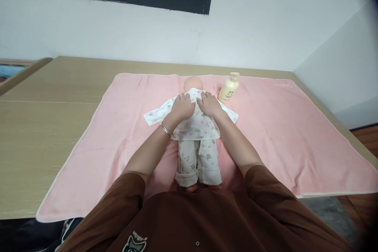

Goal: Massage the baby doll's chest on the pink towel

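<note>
Head view: on a pink fleecy blanket [265,138], a bald doll in white printed clothes [196,126] lies straight, feet nearest, the left hand [209,105] and right hand [182,108] flat on its upper body, fingers slightly spread, its head toward the white wall [251,35].

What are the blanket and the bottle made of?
The pink blanket looks like soft, fuzzy cloth, maybe fleece: its surface has a brushed sheen and gentle creases. The bottle seems to be smooth, shiny plastic, judging by its glossy highlights and pump top.
</note>
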Available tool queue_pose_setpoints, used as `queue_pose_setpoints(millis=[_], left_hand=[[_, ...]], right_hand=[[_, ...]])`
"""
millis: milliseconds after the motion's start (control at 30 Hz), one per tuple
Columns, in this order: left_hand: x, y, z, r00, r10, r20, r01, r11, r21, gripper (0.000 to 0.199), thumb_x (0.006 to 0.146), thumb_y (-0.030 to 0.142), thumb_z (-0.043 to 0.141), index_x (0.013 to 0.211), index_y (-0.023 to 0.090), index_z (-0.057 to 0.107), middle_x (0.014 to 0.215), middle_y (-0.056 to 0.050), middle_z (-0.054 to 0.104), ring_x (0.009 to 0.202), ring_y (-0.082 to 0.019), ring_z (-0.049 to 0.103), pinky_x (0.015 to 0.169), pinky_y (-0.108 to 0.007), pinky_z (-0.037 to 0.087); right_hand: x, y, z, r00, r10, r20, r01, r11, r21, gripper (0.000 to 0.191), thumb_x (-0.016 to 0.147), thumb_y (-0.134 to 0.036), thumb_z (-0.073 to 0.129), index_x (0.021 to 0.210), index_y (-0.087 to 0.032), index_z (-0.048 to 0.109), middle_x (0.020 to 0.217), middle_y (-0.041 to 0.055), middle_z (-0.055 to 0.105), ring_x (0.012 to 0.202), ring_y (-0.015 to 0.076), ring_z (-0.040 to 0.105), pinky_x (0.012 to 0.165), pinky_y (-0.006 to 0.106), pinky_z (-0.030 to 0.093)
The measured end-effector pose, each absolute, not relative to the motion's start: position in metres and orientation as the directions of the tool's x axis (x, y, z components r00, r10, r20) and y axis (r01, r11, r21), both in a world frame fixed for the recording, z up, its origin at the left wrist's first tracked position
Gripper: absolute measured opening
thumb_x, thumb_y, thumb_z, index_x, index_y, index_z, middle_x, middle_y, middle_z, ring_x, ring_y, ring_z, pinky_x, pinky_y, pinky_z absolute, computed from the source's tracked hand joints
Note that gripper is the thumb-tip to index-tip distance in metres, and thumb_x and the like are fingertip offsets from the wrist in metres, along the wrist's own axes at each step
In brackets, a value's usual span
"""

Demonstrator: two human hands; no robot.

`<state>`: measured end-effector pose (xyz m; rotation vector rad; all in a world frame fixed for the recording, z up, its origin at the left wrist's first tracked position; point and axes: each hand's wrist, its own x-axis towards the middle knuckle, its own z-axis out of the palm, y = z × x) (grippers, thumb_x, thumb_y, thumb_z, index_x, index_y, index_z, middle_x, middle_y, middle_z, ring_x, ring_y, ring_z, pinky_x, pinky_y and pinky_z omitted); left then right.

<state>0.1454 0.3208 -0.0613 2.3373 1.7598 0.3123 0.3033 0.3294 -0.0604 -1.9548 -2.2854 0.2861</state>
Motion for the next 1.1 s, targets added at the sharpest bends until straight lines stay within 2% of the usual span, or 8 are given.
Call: queue_pose_setpoints(millis=[200, 367, 467, 567, 733, 867, 967, 1100], left_hand=[[0.139, 0.341, -0.058, 0.227, 0.974, 0.006, 0.899, -0.212, 0.383, 0.054, 0.103, 0.037, 0.033, 0.139, 0.002, 0.054, 0.143, -0.026, 0.060, 0.136, -0.035, 0.055, 0.116, -0.046, 0.040], [0.146, 0.322, -0.065, 0.220, 0.973, 0.074, 0.926, -0.232, 0.298, 0.060, 0.104, 0.037, 0.034, 0.151, 0.000, 0.040, 0.157, -0.031, 0.046, 0.149, -0.040, 0.043, 0.122, -0.054, 0.032], [0.149, 0.308, -0.061, 0.253, 0.967, 0.037, 0.940, -0.255, 0.228, 0.064, 0.105, 0.037, 0.035, 0.157, -0.001, 0.032, 0.164, -0.032, 0.035, 0.155, -0.043, 0.034, 0.124, -0.054, 0.028], [0.148, 0.305, -0.053, 0.287, 0.957, -0.033, 0.941, -0.275, 0.197, 0.067, 0.105, 0.035, 0.034, 0.159, -0.004, 0.026, 0.166, -0.033, 0.029, 0.157, -0.044, 0.029, 0.126, -0.054, 0.025], [0.141, 0.325, -0.046, 0.310, 0.947, -0.084, 0.916, -0.274, 0.292, 0.057, 0.102, 0.031, 0.035, 0.146, -0.004, 0.045, 0.153, -0.031, 0.049, 0.147, -0.038, 0.044, 0.119, -0.046, 0.036], [0.138, 0.341, -0.055, 0.280, 0.960, -0.023, 0.905, -0.256, 0.340, 0.048, 0.099, 0.028, 0.035, 0.130, 0.000, 0.058, 0.138, -0.028, 0.061, 0.133, -0.037, 0.055, 0.112, -0.045, 0.043], [0.140, 0.345, -0.063, 0.256, 0.964, 0.065, 0.901, -0.263, 0.344, 0.039, 0.096, 0.024, 0.038, 0.117, 0.005, 0.064, 0.129, -0.026, 0.067, 0.126, -0.036, 0.060, 0.108, -0.045, 0.046], [0.148, 0.341, -0.067, 0.172, 0.970, 0.170, 0.907, -0.224, 0.358, 0.037, 0.095, 0.016, 0.033, 0.108, 0.009, 0.066, 0.118, -0.022, 0.071, 0.116, -0.033, 0.065, 0.105, -0.045, 0.048]], right_hand=[[0.287, 0.303, -0.053, -0.176, 0.984, -0.025, 0.981, 0.173, -0.093, 0.063, 0.108, -0.035, 0.028, 0.158, 0.003, 0.032, 0.163, 0.0284, 0.038, 0.153, 0.0377, 0.036, 0.126, 0.049, 0.026], [0.298, 0.317, -0.054, -0.233, 0.972, -0.013, 0.956, 0.227, -0.184, 0.057, 0.107, -0.034, 0.031, 0.149, 0.001, 0.047, 0.154, 0.0273, 0.050, 0.146, 0.0370, 0.045, 0.120, 0.046, 0.035], [0.309, 0.332, -0.058, -0.237, 0.971, -0.032, 0.936, 0.219, -0.276, 0.062, 0.108, -0.041, 0.029, 0.153, 0.000, 0.042, 0.162, 0.0256, 0.042, 0.153, 0.0347, 0.037, 0.124, 0.047, 0.030], [0.308, 0.333, -0.059, -0.194, 0.981, -0.022, 0.945, 0.181, -0.272, 0.063, 0.110, -0.043, 0.026, 0.156, -0.001, 0.040, 0.164, 0.0242, 0.040, 0.154, 0.0340, 0.035, 0.126, 0.050, 0.025], [0.284, 0.306, -0.050, -0.144, 0.988, 0.051, 0.983, 0.149, -0.103, 0.054, 0.108, -0.031, 0.029, 0.143, 0.004, 0.052, 0.150, 0.0281, 0.054, 0.142, 0.0369, 0.049, 0.120, 0.048, 0.032], [0.275, 0.289, -0.041, -0.191, 0.979, 0.070, 0.982, 0.191, 0.003, 0.044, 0.105, -0.023, 0.036, 0.124, 0.005, 0.064, 0.128, 0.0299, 0.068, 0.124, 0.0382, 0.061, 0.111, 0.046, 0.041], [0.280, 0.292, -0.038, -0.207, 0.977, 0.050, 0.978, 0.208, -0.028, 0.040, 0.105, -0.022, 0.036, 0.117, 0.000, 0.068, 0.120, 0.0272, 0.070, 0.119, 0.0351, 0.064, 0.107, 0.043, 0.045], [0.291, 0.309, -0.042, -0.176, 0.984, 0.035, 0.968, 0.180, -0.174, 0.043, 0.106, -0.029, 0.034, 0.118, -0.005, 0.068, 0.125, 0.0228, 0.070, 0.120, 0.0340, 0.063, 0.104, 0.042, 0.047]])
